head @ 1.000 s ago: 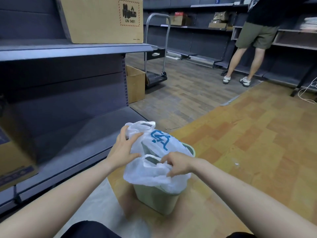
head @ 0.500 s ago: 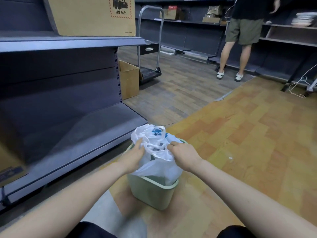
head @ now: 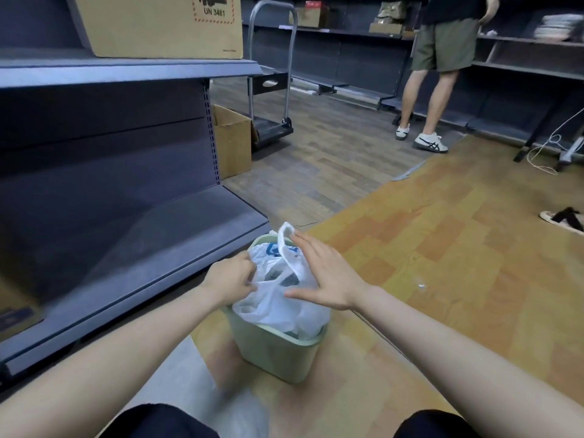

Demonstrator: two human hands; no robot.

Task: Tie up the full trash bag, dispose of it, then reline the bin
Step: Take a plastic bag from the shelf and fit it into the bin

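Head view, starting nearest: two bare forearms reach forward over dark-clad knees toward a pale green bin (head: 278, 352) standing on the orange-toned floor (head: 442, 248) at about 6 o'clock. Inside the bin sits a white plastic trash bag (head: 275, 305), bulging above the rim, with a blue printed mark near its top that is too crumpled to read; dark contents show faintly through the film. The left hand (head: 230, 279) has its fingers curled, pinching a fold of the bag at the bag's 9 o'clock side. The right hand (head: 322, 276) is spread flat, fingers straight and slightly apart, lying against the bag's 3 o'clock side, with fingertips beside a loop handle (head: 286, 235) that stands up at the bag's 12 o'clock.

At 9 o'clock runs a grey shelf unit (head: 126, 216). On its upper shelf at 11 o'clock rests a cardboard box (head: 158, 26) bearing a red-hatched label reading "UN 3481". A smaller open carton (head: 232, 140) stands on the floor past the shelf end, and a platform trolley (head: 271, 90) is behind it. At 1 o'clock another person (head: 442, 74) in olive shorts and white sneakers stands facing far shelving. A sandal (head: 562, 219) lies at 3 o'clock.
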